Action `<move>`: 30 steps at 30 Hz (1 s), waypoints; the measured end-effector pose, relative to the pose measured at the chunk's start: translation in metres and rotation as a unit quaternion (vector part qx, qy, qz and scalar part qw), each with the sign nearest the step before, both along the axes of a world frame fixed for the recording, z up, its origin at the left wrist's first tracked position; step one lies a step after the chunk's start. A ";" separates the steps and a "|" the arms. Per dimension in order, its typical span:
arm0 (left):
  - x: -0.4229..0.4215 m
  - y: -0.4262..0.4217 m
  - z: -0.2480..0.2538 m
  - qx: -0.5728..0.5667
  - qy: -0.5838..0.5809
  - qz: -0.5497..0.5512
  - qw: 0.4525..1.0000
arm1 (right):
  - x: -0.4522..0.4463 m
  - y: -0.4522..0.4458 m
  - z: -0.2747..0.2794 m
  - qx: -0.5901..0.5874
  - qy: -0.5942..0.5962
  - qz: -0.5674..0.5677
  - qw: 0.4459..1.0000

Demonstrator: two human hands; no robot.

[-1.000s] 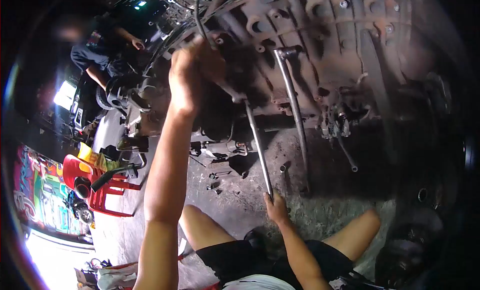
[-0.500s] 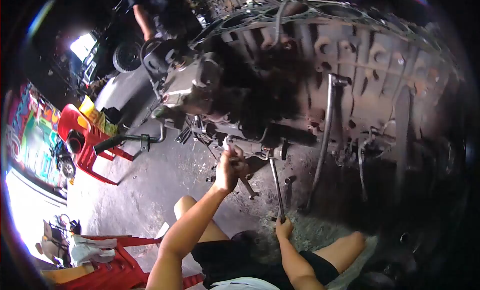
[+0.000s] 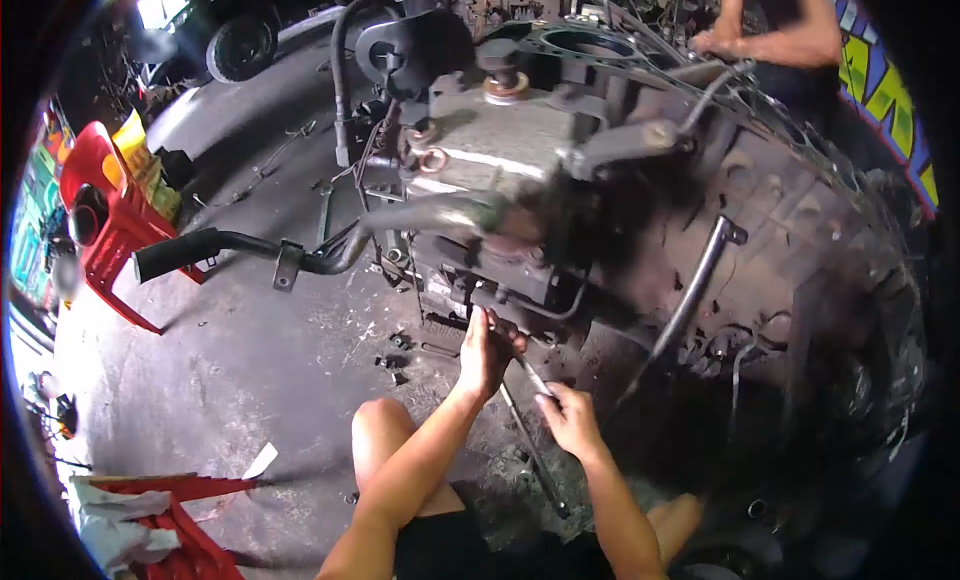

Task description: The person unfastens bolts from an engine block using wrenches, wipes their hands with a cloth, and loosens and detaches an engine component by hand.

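The metal bar (image 3: 533,374) is just before the engine (image 3: 490,130); the left hand (image 3: 482,360) is curled around its upper end, and the right hand (image 3: 572,422) clasps its lower end.

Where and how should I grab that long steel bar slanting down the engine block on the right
Probably mid-shaft on the long steel bar, from your side with the right hand, once free, as it's nearer. The slim shaft slants down toward you from its head at the engine block; the lower end is lost in shadow.
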State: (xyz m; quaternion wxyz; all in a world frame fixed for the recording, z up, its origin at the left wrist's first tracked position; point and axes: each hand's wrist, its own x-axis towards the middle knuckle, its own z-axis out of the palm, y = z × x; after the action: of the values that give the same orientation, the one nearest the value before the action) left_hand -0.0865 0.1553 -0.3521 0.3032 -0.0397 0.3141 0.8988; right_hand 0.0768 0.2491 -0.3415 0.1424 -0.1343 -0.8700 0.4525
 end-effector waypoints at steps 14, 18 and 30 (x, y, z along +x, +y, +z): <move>-0.011 -0.006 -0.011 -0.032 0.186 -0.062 0.980 | -0.038 0.011 0.142 0.297 -0.023 -0.052 0.953; -0.012 -0.007 -0.007 0.049 0.127 -0.104 0.985 | -0.050 -0.013 0.177 0.276 -0.024 -0.043 0.960; -0.024 -0.006 -0.013 -0.004 0.128 -0.106 0.986 | -0.057 -0.022 0.184 0.338 -0.010 -0.013 0.941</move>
State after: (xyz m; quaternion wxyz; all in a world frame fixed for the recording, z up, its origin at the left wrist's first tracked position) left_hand -0.1110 0.1494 -0.3651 0.3539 0.1077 0.3561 0.8581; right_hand 0.0201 0.2269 -0.1575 0.1769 -0.0945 -0.9712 0.1288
